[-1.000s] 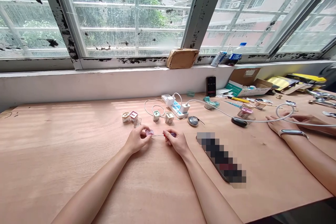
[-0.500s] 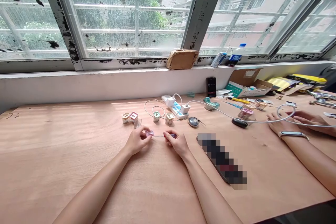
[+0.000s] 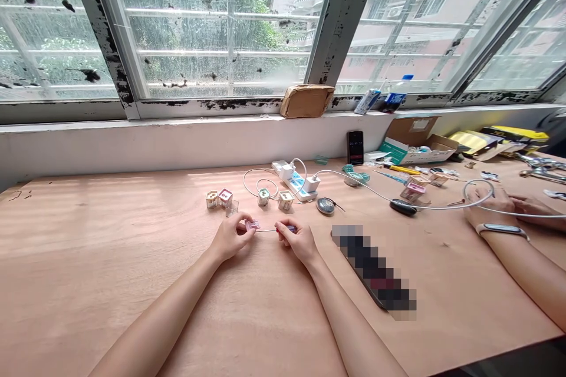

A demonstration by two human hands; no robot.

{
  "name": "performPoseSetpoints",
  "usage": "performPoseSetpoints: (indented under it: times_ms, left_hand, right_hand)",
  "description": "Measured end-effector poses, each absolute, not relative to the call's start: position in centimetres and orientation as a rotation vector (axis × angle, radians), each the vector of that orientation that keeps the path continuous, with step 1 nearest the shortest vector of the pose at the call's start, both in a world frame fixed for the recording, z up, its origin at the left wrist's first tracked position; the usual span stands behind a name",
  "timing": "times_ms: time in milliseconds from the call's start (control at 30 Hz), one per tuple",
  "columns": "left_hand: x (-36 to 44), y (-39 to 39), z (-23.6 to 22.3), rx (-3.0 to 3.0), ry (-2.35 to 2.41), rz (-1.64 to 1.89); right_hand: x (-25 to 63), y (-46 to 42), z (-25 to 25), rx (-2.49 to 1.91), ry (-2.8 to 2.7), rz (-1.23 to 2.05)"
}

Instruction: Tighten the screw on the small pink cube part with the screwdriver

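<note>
In the head view, the left hand [image 3: 230, 237] pinches a small pink block [image 3: 252, 225] between thumb and fingertips. The right hand [image 3: 298, 241] pinches a small screwdriver [image 3: 285, 228], its thin shaft reaching to the block. Both hands rest on a plywood table [image 3: 110, 235], in front of a white power strip [image 3: 296, 181]. Left of the strip stand small cubes [image 3: 219, 198]. Behind it and to the right, a phone [image 3: 355, 147] shows digits too small to read. Well right of the strip, a white cable [image 3: 480, 188] loops over a co-worker's hand [image 3: 486, 206], which has a wristband [image 3: 503, 230].
</note>
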State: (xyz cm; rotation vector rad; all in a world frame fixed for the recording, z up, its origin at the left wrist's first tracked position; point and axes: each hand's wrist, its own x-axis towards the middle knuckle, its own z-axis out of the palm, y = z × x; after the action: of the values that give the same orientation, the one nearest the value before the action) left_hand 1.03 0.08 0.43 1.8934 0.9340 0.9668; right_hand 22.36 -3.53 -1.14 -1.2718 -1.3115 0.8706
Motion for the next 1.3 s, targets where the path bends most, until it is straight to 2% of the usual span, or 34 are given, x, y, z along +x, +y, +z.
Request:
performPoseSetpoints:
  times_ms: [1300]
  left_hand:
    - [1.02, 0.12, 0.21, 1.893, 0.931, 0.957]
  right_hand:
    - [22.34, -3.53, -1.25, -1.255, -1.286, 0.928]
